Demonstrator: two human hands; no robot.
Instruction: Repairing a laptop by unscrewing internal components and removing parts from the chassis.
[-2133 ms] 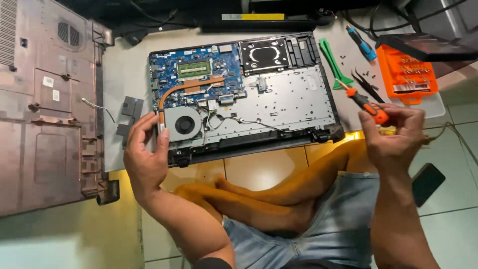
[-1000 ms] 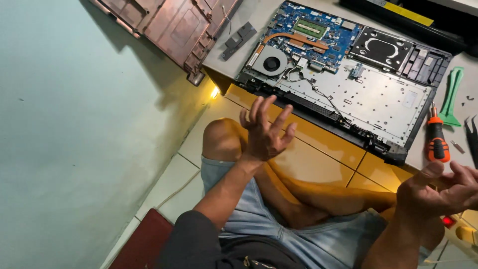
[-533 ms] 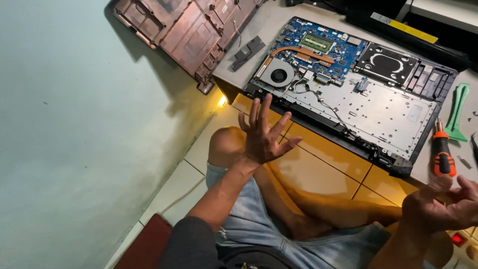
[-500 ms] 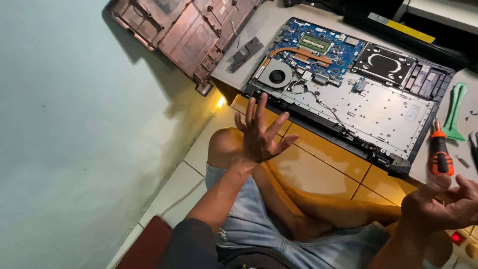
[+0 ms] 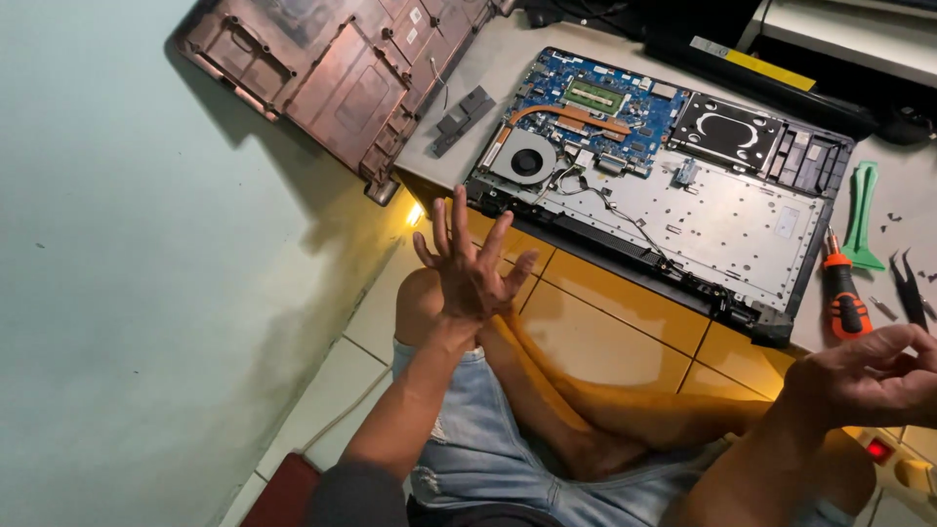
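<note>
An opened laptop [image 5: 703,210] lies on a low grey table, its blue circuit board [image 5: 595,102], round cooling fan [image 5: 525,161] and silver inner frame exposed. My left hand [image 5: 468,263] is raised in front of the laptop's near-left corner, fingers spread wide, palm empty. My right hand [image 5: 869,376] hovers at the right edge below the table, fingers loosely curled and apart, holding nothing. An orange-and-black screwdriver [image 5: 841,298] lies on the table just above my right hand.
The laptop's removed reddish bottom cover [image 5: 332,68] leans at the upper left. A green pry tool [image 5: 861,215] and black tweezers [image 5: 913,288] lie at the right. My crossed legs [image 5: 576,410] rest on the tiled floor. A pale green wall [image 5: 127,293] fills the left.
My view has swung left and tilted. My hands left the laptop and the screwdriver; the left one rose with fingers spread, the right one dropped below the table edge.
</note>
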